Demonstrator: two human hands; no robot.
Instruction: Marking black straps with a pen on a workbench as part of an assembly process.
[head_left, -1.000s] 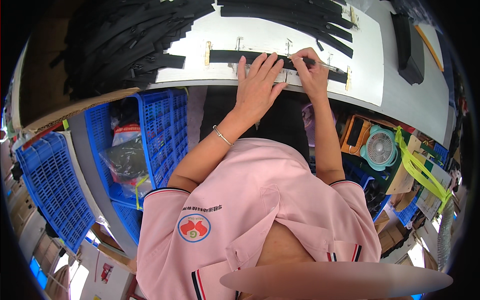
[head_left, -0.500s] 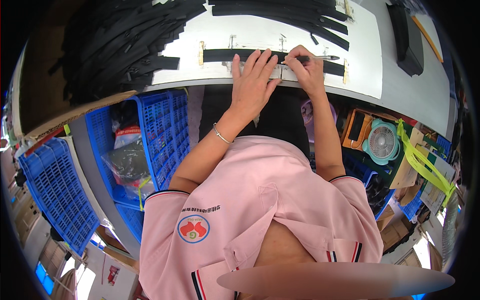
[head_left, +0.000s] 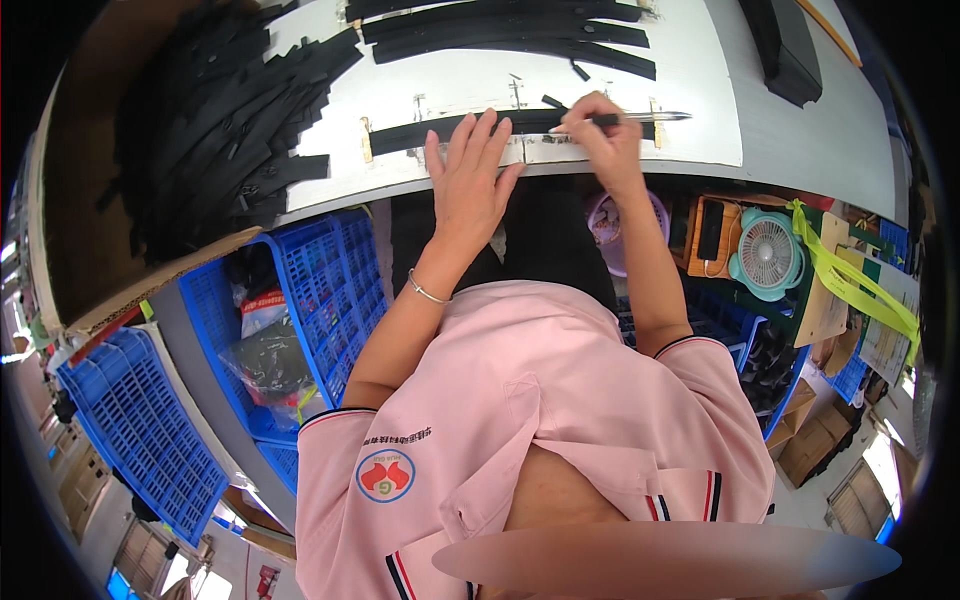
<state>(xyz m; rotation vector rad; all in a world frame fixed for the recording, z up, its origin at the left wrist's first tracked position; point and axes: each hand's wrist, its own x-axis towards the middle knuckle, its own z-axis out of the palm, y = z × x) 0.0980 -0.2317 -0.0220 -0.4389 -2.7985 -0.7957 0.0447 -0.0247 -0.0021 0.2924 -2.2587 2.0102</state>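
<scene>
A black fabric-like strip lies lengthwise along the near edge of the white board. My left hand rests flat on it, fingers spread, pressing near its middle. Farther right, my right hand is closed round a slim pen-like tool with a dark grip and a silver shaft pointing right. The right fingertips are over the strip, and they hide the tool's other end. A short black piece sits at the strip's far edge, just left of those fingers.
A big heap of black strips fills the left, by a cardboard box edge. More strips lie across the board's far side. A black block stands far right. Below the table are blue crates and a small fan.
The view has shifted, so the board appears farther left. My right hand has moved right along the strip with the tool. A short black piece now shows beside its fingers.
</scene>
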